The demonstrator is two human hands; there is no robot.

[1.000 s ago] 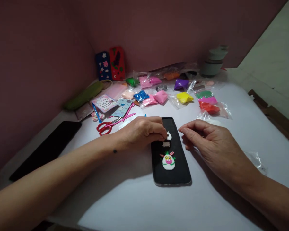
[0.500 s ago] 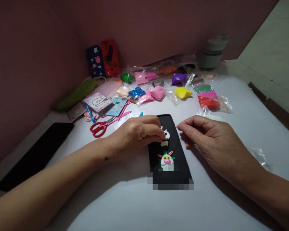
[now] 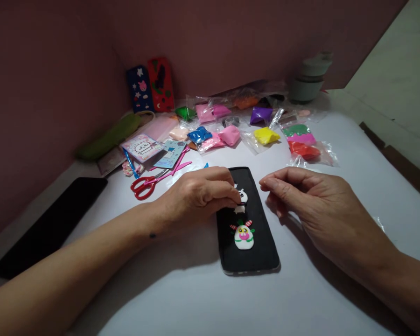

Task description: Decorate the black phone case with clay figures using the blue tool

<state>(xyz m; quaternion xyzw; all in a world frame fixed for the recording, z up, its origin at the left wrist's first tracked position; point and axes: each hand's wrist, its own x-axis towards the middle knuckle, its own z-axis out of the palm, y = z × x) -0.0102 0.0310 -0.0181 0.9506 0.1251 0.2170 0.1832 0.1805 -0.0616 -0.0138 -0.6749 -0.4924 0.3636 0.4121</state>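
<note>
A black phone case (image 3: 259, 247) lies flat on the white table, bearing a white clay figure (image 3: 244, 241) with a pink and yellow face and striped horns. Above that figure sits a small white panda-like figure (image 3: 243, 196), partly covered by fingers. My left hand (image 3: 206, 193) reaches over the case's left edge, its fingers closed together at the panda-like figure; whether they pinch it is hidden. Just right of the case, my right hand (image 3: 297, 191) hovers with thumb and index fingertips pressed together; anything between them is too small to make out.
Red-handled scissors (image 3: 143, 188), cards (image 3: 142, 147) and a green pouch (image 3: 108, 137) lie at the left, near a black slab (image 3: 51, 226). Several bagged clay packs (image 3: 266, 135) spread across the back. Two decorated cases (image 3: 161, 84) lean on the wall beside them; a cup (image 3: 306, 88) stands back right.
My right hand has shifted slightly right. My left hand stays nearly in place at the panda-like figure.
</note>
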